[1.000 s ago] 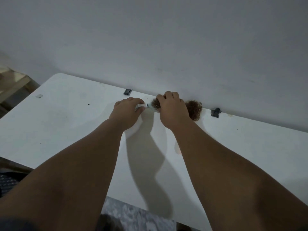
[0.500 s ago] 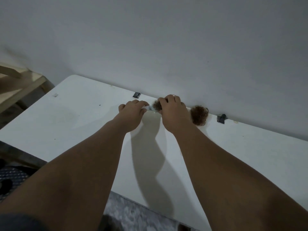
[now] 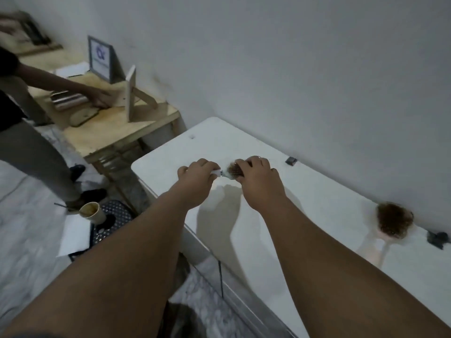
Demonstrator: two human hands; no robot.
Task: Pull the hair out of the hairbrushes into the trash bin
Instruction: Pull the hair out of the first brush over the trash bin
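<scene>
Over the white plastic table (image 3: pixel 305 215), the left hand (image 3: pixel 197 175) is clenched around the white handle of a round hairbrush (image 3: pixel 233 172) matted with brown hair; the right hand (image 3: pixel 258 178) grips its bristle head. A second pink hair-clogged hairbrush (image 3: pixel 393 224) lies far right. On the floor at left, a paper cup (image 3: pixel 92 212) holds brownish liquid.
</scene>
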